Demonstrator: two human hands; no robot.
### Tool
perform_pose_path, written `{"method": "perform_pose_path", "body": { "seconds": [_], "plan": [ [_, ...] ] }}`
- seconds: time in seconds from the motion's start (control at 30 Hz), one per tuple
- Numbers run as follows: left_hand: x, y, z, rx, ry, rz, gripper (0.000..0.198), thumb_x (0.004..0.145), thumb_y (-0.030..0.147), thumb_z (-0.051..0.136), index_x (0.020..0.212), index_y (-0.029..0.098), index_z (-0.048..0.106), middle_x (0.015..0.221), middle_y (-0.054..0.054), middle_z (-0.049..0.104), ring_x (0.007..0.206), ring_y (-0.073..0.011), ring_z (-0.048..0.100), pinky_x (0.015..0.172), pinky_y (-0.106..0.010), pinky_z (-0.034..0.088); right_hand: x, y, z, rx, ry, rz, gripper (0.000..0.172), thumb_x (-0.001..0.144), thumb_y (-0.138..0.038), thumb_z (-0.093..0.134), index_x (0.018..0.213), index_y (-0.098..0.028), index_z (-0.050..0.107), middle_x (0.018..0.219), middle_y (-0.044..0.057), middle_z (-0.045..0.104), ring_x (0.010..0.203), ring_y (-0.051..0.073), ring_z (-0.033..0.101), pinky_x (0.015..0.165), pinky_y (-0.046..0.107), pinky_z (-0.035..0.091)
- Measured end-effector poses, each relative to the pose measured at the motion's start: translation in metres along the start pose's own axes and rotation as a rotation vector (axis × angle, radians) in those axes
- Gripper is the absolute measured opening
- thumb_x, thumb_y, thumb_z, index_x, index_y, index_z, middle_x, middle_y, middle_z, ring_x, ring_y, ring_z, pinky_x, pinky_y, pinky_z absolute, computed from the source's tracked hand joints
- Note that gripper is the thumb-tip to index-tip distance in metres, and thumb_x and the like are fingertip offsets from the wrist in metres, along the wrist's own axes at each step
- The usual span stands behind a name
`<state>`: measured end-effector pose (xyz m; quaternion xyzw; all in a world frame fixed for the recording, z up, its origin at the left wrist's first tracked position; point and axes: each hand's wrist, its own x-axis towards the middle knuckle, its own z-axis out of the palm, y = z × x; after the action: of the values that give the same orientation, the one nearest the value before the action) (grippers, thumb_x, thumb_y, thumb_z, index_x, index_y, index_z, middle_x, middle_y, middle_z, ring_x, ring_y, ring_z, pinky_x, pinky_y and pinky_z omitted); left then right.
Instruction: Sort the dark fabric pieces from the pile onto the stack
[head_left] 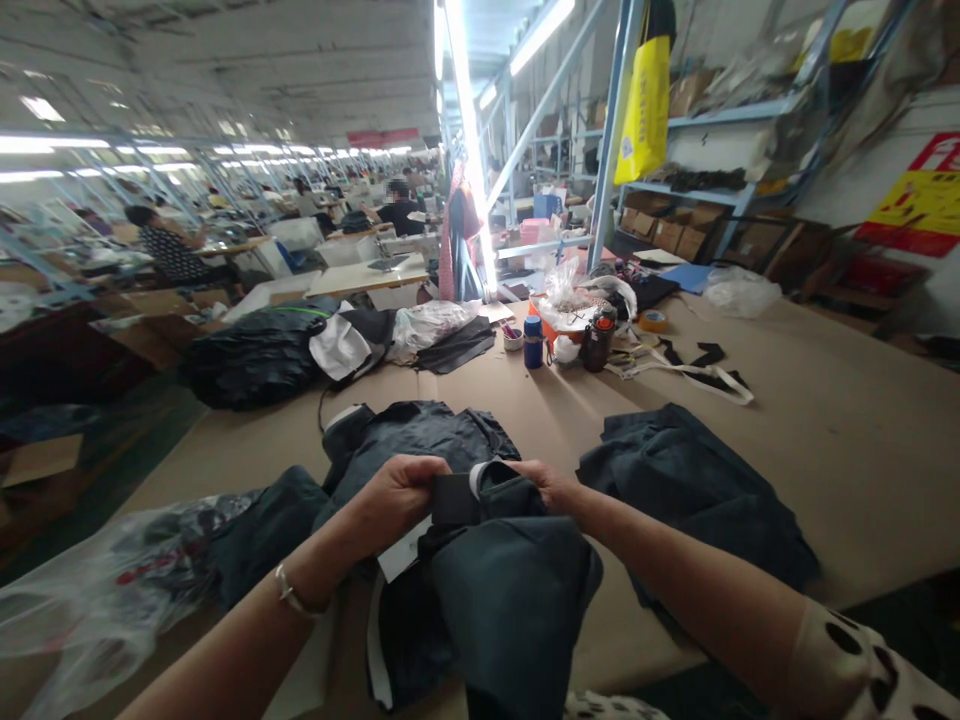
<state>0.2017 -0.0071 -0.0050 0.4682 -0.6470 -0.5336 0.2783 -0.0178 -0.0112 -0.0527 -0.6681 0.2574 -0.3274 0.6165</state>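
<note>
My left hand [397, 497] and my right hand [551, 485] both pinch the top edge of a dark grey garment [502, 590] near the table's front edge. Between the hands a black band with a white edge shows on that garment. A white tag sticks out under my left hand. The garment hangs down toward me over the table edge. Another dark garment [420, 430] lies just behind my hands.
A pile of dark cloth [697, 490] lies to the right on the brown table [825, 420]. A clear plastic bag [90, 600] lies at the left. Bottles [533, 342], tape and straps stand farther back. Black bundles [255, 355] sit at back left. Other people work at distant tables.
</note>
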Motion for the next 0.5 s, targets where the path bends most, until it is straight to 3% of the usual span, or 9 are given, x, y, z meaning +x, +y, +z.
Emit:
{"method": "perform_pose_path", "body": {
  "seconds": [0.07, 0.13, 0.27, 0.33, 0.4, 0.5],
  "plan": [
    [0.002, -0.005, -0.010, 0.064, 0.116, -0.003, 0.008, 0.062, 0.019, 0.058, 0.056, 0.013, 0.057, 0.056, 0.001, 0.050, 0.055, -0.0103, 0.042, 0.052, -0.021, 0.033, -0.010, -0.003, 0.007, -0.017, -0.008, -0.010, 0.024, 0.084, -0.035, 0.051, 0.085, -0.013, 0.061, 0.078, 0.002, 0.059, 0.074, 0.013, 0.054, 0.073, 0.024, 0.046],
    [0.006, -0.003, -0.013, 0.092, 0.150, 0.056, 0.007, 0.059, 0.018, 0.057, 0.054, 0.014, 0.056, 0.056, 0.000, 0.051, 0.056, -0.0113, 0.043, 0.053, -0.021, 0.034, -0.017, -0.007, 0.019, -0.123, -0.094, -0.026, 0.024, 0.088, -0.031, 0.047, 0.084, -0.013, 0.062, 0.072, 0.000, 0.058, 0.067, 0.009, 0.051, 0.067, 0.019, 0.044],
    [0.015, 0.007, -0.004, 0.110, -0.094, 0.242, 0.007, 0.063, 0.018, 0.053, 0.058, 0.015, 0.057, 0.066, -0.004, 0.056, 0.064, -0.0156, 0.049, 0.061, -0.026, 0.039, -0.014, 0.007, 0.038, -0.707, -0.265, -0.118, 0.029, 0.086, -0.024, 0.047, 0.070, -0.011, 0.067, 0.054, -0.005, 0.056, 0.051, 0.006, 0.046, 0.049, 0.012, 0.038],
    [0.017, 0.007, 0.000, 0.298, -0.081, 0.290, 0.010, 0.060, 0.013, 0.048, 0.055, 0.016, 0.055, 0.064, -0.003, 0.054, 0.064, -0.0146, 0.048, 0.061, -0.026, 0.037, -0.010, 0.012, 0.031, -0.877, -0.268, -0.121, 0.019, 0.078, -0.017, 0.054, 0.065, -0.013, 0.067, 0.050, -0.004, 0.055, 0.048, 0.007, 0.043, 0.044, 0.014, 0.035],
    [0.017, 0.003, 0.001, 0.454, -0.014, 0.247, 0.010, 0.055, 0.010, 0.047, 0.049, 0.015, 0.054, 0.060, -0.001, 0.051, 0.060, -0.0133, 0.045, 0.057, -0.025, 0.032, -0.010, 0.003, 0.014, -0.870, -0.256, -0.101, 0.014, 0.077, -0.014, 0.056, 0.080, -0.015, 0.069, 0.059, -0.003, 0.060, 0.052, 0.008, 0.046, 0.048, 0.016, 0.035],
    [0.014, 0.003, 0.002, 0.417, -0.044, 0.111, 0.009, 0.053, 0.013, 0.052, 0.044, 0.016, 0.053, 0.057, -0.001, 0.048, 0.058, -0.0138, 0.044, 0.053, -0.024, 0.030, -0.011, -0.028, -0.013, -0.769, -0.238, -0.047, 0.029, 0.085, -0.021, 0.050, 0.113, -0.022, 0.058, 0.084, -0.002, 0.064, 0.071, 0.009, 0.055, 0.064, 0.017, 0.040]
  ]
}}
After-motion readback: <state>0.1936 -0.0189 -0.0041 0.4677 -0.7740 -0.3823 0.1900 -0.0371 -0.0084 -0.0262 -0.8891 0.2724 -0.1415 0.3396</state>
